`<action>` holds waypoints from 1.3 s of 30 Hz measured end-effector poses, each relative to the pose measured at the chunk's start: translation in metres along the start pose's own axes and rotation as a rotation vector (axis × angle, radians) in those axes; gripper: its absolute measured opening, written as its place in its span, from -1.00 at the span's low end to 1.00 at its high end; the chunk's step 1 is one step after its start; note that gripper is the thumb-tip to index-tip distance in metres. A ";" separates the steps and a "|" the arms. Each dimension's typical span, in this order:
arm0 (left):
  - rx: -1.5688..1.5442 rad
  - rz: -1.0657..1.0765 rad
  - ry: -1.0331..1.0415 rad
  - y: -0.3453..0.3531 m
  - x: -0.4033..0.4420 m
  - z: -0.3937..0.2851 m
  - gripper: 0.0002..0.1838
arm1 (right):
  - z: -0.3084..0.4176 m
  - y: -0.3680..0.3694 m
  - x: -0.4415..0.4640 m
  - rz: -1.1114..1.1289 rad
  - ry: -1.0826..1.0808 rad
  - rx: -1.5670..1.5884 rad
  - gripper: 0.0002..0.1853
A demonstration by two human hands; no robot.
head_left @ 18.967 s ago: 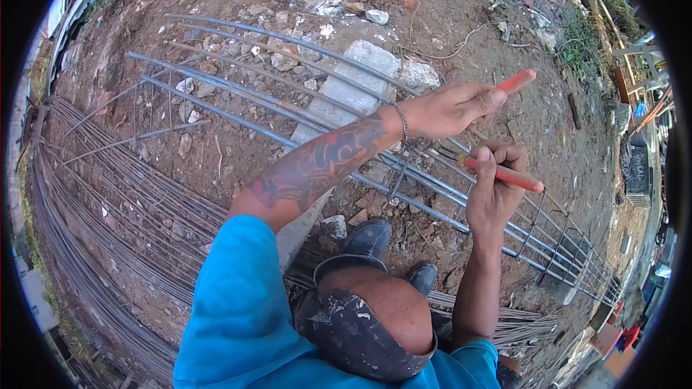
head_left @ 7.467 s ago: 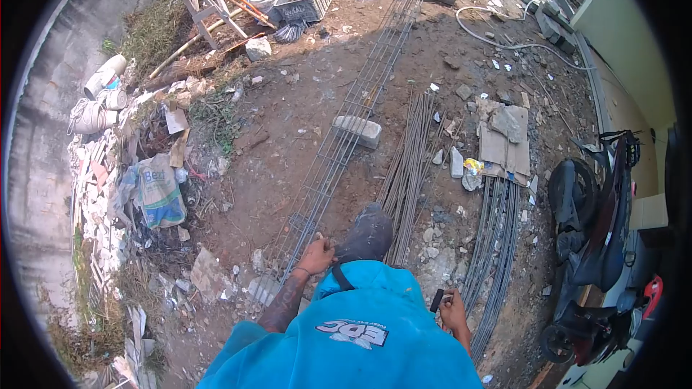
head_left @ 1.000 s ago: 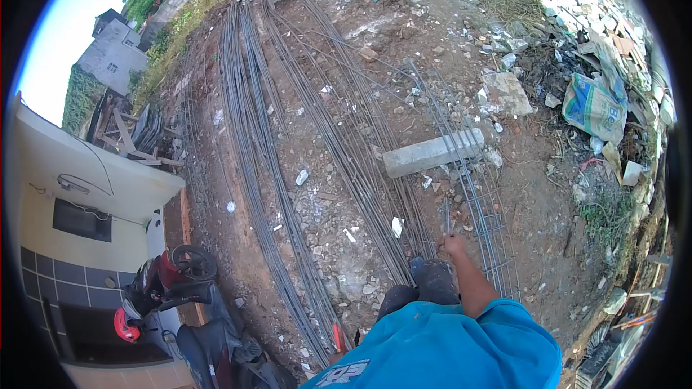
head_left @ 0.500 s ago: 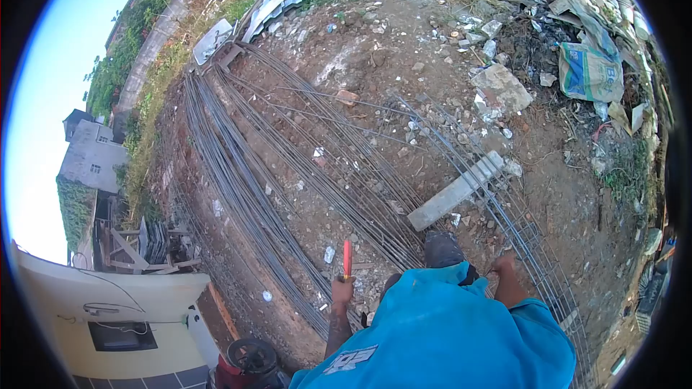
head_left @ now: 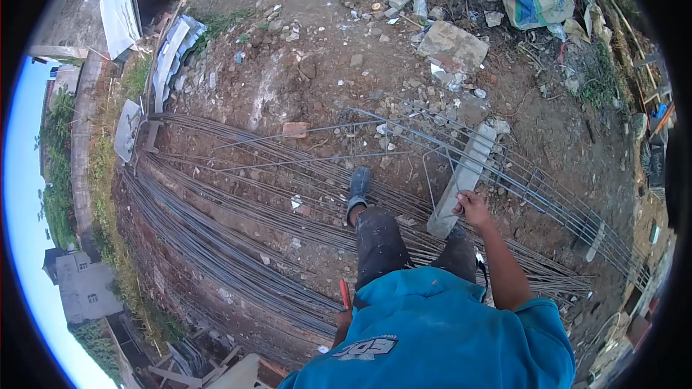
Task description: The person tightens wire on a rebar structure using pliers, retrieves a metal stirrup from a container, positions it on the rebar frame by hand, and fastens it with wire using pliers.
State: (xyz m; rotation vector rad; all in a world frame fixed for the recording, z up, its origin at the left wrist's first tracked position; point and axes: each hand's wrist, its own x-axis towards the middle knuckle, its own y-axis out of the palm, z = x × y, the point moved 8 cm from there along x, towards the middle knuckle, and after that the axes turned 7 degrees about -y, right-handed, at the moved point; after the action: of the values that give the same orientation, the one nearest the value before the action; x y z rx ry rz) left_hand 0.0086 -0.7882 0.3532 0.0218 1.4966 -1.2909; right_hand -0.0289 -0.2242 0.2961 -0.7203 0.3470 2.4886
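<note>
My left hand, low in front of my shirt and partly hidden by it, is closed around a red-handled tool; the rest of that tool is not visible. My right hand reaches forward with fingers closed on a thin bent steel rod, which looks like a stirrup. It hangs over the concrete post. Just beyond this hand, a rebar cage of long bars with cross ties rests across the post.
Bundles of long steel bars fan over the ground under my legs. One boot is among them. A brick, a broken concrete slab and a cement sack lie farther off. Rubble is scattered around.
My view has turned right. My right hand has come forward and up from beside the cage, now with the bent rod in it. One leg has stepped forward onto the bars.
</note>
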 end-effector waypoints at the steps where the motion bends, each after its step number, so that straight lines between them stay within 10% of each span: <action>1: 0.077 0.021 0.049 -0.020 0.029 -0.023 -0.57 | 0.011 0.021 0.002 -0.062 0.019 0.091 -0.76; 7: 0.465 0.118 0.269 -0.194 0.185 -0.226 -0.50 | 0.013 0.127 -0.017 -0.463 -0.011 0.077 -0.74; 8: 0.581 -0.082 0.559 -0.235 0.185 -0.283 -0.53 | 0.000 0.145 -0.023 -0.536 0.021 0.092 -0.74; 16: 0.187 -0.617 0.970 -0.385 0.117 -0.509 -0.66 | -0.016 0.210 -0.046 -0.738 0.117 0.228 -0.72; 22: 0.801 -0.267 1.190 -0.220 0.052 -0.599 -0.63 | -0.050 0.195 -0.008 -0.772 -0.030 0.335 -0.67; 32: 1.724 0.284 1.654 0.257 0.160 -0.600 -0.63 | -0.142 0.104 0.126 -0.551 -0.187 0.172 -0.69; 39: 1.566 0.568 1.668 0.306 0.237 -0.580 -0.54 | -0.123 0.167 0.285 -0.009 -0.378 0.020 -0.72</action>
State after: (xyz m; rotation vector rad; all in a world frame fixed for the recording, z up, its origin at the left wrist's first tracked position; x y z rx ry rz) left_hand -0.2952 -0.3978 -0.1376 2.7925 0.8804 -1.5584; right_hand -0.2745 -0.2921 0.0519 -0.2322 0.2261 2.5388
